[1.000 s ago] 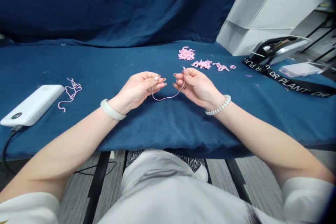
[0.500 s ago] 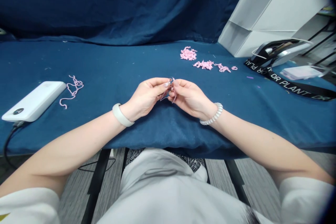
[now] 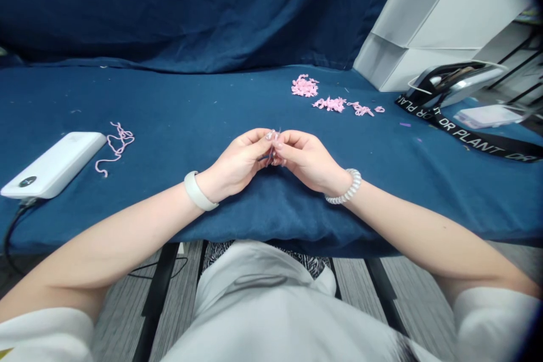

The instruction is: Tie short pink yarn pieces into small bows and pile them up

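Fingertip to fingertip, my left hand (image 3: 241, 159) and my right hand (image 3: 309, 159) meet above the front part of the blue cloth. Both are closed in a pinch on pink yarn (image 3: 270, 158), of which only short bits show between the fingers. Whether anything else is in the pinch is too small to tell. A loose tangle of pink yarn (image 3: 120, 141) lies to the left. Beyond my right hand are small heaps of pink yarn pieces (image 3: 304, 86), (image 3: 331, 104) and a few looser pieces (image 3: 360, 109).
A white power bank (image 3: 55, 164) with a black cable lies at the left. On the right are a black lettered strap (image 3: 470, 138), an open black case (image 3: 445, 82) and a clear plastic box (image 3: 487, 116). White boxes (image 3: 441, 17) stand behind them.
My fingertips have come closer together and my right thumb has shifted. The blue bit seen between the fingertips no longer shows, and less yarn hangs below them.
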Motion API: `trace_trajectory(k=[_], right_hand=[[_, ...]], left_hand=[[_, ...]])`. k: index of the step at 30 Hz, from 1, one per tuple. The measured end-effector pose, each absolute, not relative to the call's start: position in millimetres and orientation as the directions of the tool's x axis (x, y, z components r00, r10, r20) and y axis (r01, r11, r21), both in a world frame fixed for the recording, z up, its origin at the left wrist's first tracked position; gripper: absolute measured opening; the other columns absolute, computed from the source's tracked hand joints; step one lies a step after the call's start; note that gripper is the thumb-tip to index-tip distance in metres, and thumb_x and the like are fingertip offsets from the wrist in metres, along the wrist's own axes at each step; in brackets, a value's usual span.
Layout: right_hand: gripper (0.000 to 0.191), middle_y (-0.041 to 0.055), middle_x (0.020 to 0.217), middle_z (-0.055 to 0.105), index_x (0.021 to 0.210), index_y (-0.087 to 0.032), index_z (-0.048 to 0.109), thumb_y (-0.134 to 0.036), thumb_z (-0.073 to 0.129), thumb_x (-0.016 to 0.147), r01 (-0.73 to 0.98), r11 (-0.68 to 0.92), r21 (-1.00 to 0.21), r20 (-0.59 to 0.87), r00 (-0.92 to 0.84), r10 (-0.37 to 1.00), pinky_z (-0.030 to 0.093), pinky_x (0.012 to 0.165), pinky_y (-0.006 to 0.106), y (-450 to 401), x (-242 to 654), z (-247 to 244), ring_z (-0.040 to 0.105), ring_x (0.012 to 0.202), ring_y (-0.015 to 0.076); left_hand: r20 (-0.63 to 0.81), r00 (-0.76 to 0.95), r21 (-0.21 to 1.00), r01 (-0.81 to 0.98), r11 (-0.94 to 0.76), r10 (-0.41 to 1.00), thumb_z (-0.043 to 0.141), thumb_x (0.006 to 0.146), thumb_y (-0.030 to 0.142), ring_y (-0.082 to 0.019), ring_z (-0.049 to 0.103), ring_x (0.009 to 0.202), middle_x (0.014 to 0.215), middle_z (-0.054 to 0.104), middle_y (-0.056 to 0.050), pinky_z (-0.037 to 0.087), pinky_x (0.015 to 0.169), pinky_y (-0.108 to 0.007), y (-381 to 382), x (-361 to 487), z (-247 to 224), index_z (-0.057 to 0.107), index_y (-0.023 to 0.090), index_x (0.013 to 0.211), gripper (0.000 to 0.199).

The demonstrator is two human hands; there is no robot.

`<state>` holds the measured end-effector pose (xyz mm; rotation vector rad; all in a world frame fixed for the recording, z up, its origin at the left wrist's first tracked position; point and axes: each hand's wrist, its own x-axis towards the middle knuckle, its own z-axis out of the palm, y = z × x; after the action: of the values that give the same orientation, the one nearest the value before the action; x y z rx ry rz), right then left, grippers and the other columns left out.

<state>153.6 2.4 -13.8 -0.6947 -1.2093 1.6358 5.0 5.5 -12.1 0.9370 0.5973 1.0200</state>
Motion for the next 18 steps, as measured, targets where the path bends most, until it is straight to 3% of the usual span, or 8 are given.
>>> trace_trajectory(k=[18], right_hand=[[0.037,-0.0031,0.062,0.05,0.065,-0.014,0.052,-0.039,0.08,0.066,-0.34,-0.084,-0.937,0.049,-0.365,0.93,0.039,0.059,0.022,-0.3,152.9,-16.1,0.044,0.058,0.0058]], left_hand=[[-0.037,0.498,0.825,-0.474,0.308,0.866,0.078,0.07,0.027,-0.009,0.054,0.069,0.074,0.062,0.0,0.043,0.071,-0.022,2.1,7.1,-16.8,0.069,0.015,0.077,0.016]])
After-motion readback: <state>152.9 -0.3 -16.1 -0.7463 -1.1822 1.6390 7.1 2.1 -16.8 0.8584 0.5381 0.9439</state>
